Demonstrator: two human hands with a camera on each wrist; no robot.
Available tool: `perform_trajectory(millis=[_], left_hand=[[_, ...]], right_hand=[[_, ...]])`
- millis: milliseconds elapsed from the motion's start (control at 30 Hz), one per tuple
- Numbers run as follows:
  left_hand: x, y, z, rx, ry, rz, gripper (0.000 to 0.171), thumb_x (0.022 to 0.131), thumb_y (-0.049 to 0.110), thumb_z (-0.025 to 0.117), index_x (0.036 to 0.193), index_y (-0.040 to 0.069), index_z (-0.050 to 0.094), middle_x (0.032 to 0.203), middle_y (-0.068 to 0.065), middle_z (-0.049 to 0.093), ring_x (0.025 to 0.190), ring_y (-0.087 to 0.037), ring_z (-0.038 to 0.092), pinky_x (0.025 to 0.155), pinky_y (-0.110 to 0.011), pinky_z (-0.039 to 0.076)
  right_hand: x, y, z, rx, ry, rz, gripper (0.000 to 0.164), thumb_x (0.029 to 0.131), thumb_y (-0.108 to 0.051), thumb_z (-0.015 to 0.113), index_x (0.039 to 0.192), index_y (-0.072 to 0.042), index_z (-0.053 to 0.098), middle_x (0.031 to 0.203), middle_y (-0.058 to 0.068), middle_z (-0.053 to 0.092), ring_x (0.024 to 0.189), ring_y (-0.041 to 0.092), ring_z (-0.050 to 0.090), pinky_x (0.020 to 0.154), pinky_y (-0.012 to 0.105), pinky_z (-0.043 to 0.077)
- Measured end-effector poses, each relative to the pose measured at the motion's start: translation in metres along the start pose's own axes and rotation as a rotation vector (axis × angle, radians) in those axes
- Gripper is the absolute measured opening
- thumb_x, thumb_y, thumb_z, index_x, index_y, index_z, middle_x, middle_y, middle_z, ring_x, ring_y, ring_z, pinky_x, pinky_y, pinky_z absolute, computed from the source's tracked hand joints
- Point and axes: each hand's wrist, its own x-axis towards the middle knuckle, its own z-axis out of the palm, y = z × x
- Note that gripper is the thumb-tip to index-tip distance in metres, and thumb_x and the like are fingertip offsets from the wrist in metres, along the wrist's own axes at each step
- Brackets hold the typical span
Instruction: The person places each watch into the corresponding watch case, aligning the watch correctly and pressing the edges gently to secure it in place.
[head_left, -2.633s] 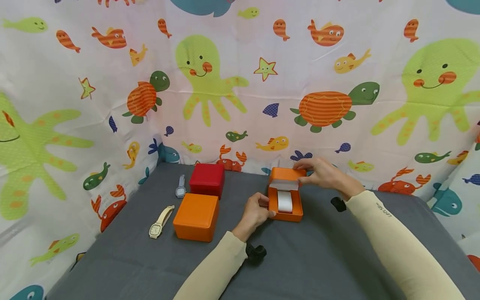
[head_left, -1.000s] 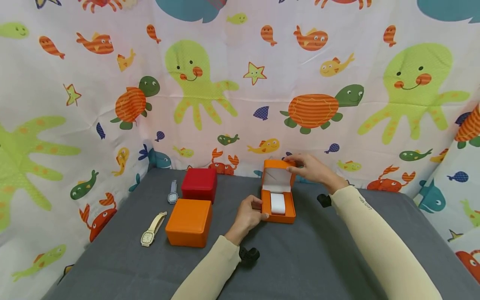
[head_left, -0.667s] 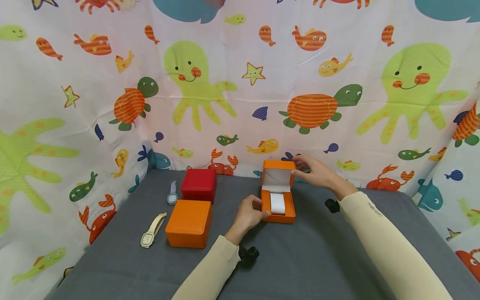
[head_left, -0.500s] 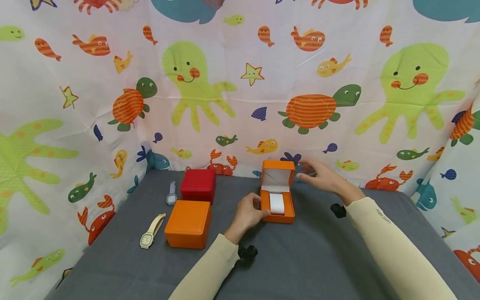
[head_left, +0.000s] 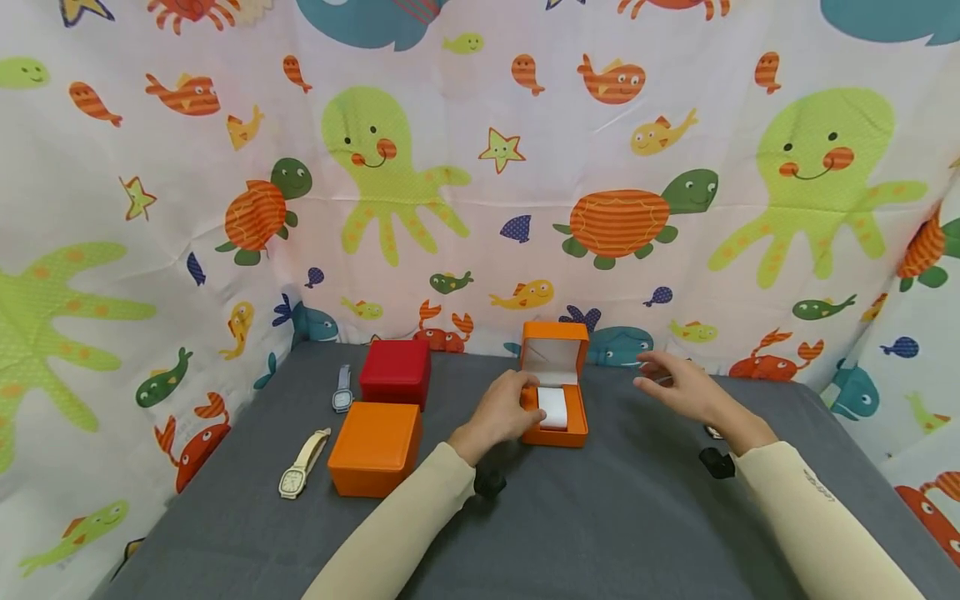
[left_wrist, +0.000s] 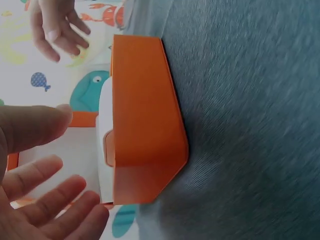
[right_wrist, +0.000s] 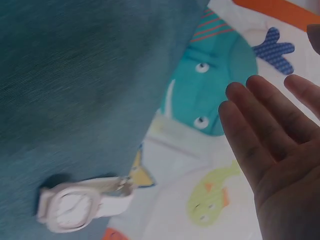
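Since the frame of a second ago, the right hand [head_left: 686, 390] is displaced from the lid [head_left: 555, 331] toward the right, and the left hand [head_left: 498, 408] is raised from the side of the open orange box [head_left: 555, 437] to above its left edge. The lid is left standing upright. The thumb and fingers of the left hand are held apart with nothing pinched; whether the box is touched cannot be told. The white cushion [head_left: 553, 408] is seated in the box, just right of the left fingertips. The right-hand fingers are loosely spread, with nothing gripped. A white-strapped watch [right_wrist: 70, 207] is located below the right hand, on the grey cloth [head_left: 600, 517]. To the left of the left hand are placed a closed orange box [head_left: 375, 446], a red box [head_left: 395, 367] behind it, and, farther left, a gold watch [head_left: 303, 467] and a grey-strapped watch [head_left: 342, 390]. Beyond both hands, a sea-animal curtain [head_left: 487, 200] is hung.
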Motion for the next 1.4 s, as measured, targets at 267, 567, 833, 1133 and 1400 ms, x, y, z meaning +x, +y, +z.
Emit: perform_trajectory(millis=[267,567,833,1133,1400], left_hand=[[0.019,0.004,-0.007,0.146,-0.131,0.093,0.055,0.084,0.029,0.074,0.134,0.015,0.054,0.130,-0.002,0.051,0.108,-0.016,0.050,0.096,-0.035,0.045],[0.031,0.001,-0.002,0.262,-0.225,0.145,0.060,0.083,0.034,0.075,0.136,0.018,0.052,0.132,0.000,0.050,0.111,-0.016,0.048,0.100,-0.035,0.042],[0.041,-0.004,0.005,0.329,-0.253,0.183,0.060,0.081,0.036,0.076,0.133,0.018,0.055,0.127,0.002,0.054,0.108,-0.015,0.049,0.099,-0.033,0.043],[0.042,0.000,0.004,0.422,-0.296,0.222,0.063,0.078,0.042,0.077,0.134,0.019,0.056,0.129,0.005,0.056,0.114,-0.018,0.046,0.099,-0.032,0.041],[0.043,0.006,0.006,0.479,-0.311,0.163,0.065,0.078,0.045,0.076,0.135,0.023,0.054,0.130,0.004,0.053,0.111,-0.019,0.042,0.098,-0.035,0.039]], right_hand=[[-0.025,0.024,-0.002,-0.034,0.060,0.046,0.056,0.094,-0.038,0.060,0.132,0.001,0.049,0.124,0.025,0.057,0.112,0.040,0.056,0.092,0.056,0.045],[-0.048,0.042,-0.003,-0.059,0.061,0.118,0.054,0.093,-0.034,0.062,0.130,0.002,0.051,0.126,0.027,0.056,0.113,0.043,0.054,0.090,0.058,0.045],[-0.063,0.054,-0.009,-0.103,0.055,0.128,0.059,0.091,-0.033,0.065,0.133,0.005,0.050,0.129,0.027,0.053,0.111,0.046,0.054,0.089,0.061,0.043],[-0.070,0.070,-0.010,-0.137,0.034,0.184,0.058,0.087,-0.030,0.069,0.128,0.007,0.051,0.121,0.030,0.055,0.107,0.046,0.054,0.085,0.061,0.044],[-0.071,0.083,-0.011,-0.147,0.007,0.221,0.048,0.086,-0.016,0.066,0.125,0.007,0.052,0.119,0.031,0.055,0.106,0.046,0.053,0.086,0.062,0.043]])
